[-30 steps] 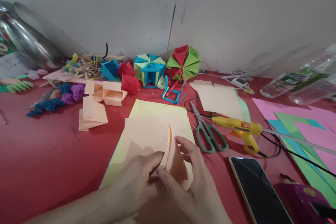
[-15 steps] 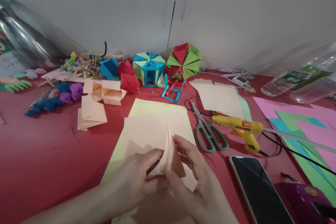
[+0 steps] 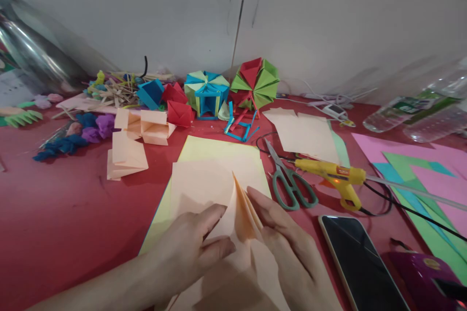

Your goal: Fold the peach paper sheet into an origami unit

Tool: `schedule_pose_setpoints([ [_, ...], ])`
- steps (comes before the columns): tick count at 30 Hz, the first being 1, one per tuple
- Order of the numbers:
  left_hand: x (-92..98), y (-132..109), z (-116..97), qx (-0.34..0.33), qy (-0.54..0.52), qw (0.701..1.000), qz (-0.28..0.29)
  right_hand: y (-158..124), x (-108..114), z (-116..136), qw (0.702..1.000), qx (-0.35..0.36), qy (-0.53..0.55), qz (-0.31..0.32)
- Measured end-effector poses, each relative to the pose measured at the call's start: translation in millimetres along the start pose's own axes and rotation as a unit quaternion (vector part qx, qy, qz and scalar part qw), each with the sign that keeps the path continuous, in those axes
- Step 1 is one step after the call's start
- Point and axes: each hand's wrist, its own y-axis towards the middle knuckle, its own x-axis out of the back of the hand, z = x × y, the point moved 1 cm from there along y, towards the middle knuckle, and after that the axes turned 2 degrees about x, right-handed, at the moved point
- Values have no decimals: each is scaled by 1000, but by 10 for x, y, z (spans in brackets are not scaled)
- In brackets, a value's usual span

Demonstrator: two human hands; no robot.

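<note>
A peach sheet of paper [image 3: 199,187] lies on a pale yellow sheet [image 3: 215,150] on the red table [image 3: 73,214]. A raised fold of the peach paper [image 3: 242,214] stands up between my hands. My left hand [image 3: 189,248] presses on the paper left of the fold, fingers curled, thumb and forefinger against the flap. My right hand [image 3: 292,252] lies along the fold's right side, fingers stretched out and pressed on it.
Green-handled scissors [image 3: 292,187], a yellow glue gun [image 3: 337,177] with its black cord and a dark phone [image 3: 359,265] lie right of my hands. Folded peach pieces [image 3: 126,155], coloured paper models [image 3: 255,82], sticks and more coloured sheets [image 3: 419,170] fill the far table. Plastic bottles [image 3: 412,112] lie far right.
The raised fold has leaned over to the right and opened wider. My right hand has flattened onto it and slid down; my left hand's fingers have shifted a little on the flap.
</note>
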Motion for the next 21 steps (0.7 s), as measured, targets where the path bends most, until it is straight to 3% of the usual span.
schedule_pose_setpoints([
  [6,43,3,12,-9,-17,1000,-8,46,96,51,979,105,-168,-42],
  [11,31,4,56,-30,-29,999,-25,101,143,133,930,230,-284,-45],
  [17,42,10,66,-51,-120,991,-19,131,163,184,881,296,-368,-30],
  [21,58,27,107,-64,-224,972,22,96,202,121,834,329,-441,-44],
])
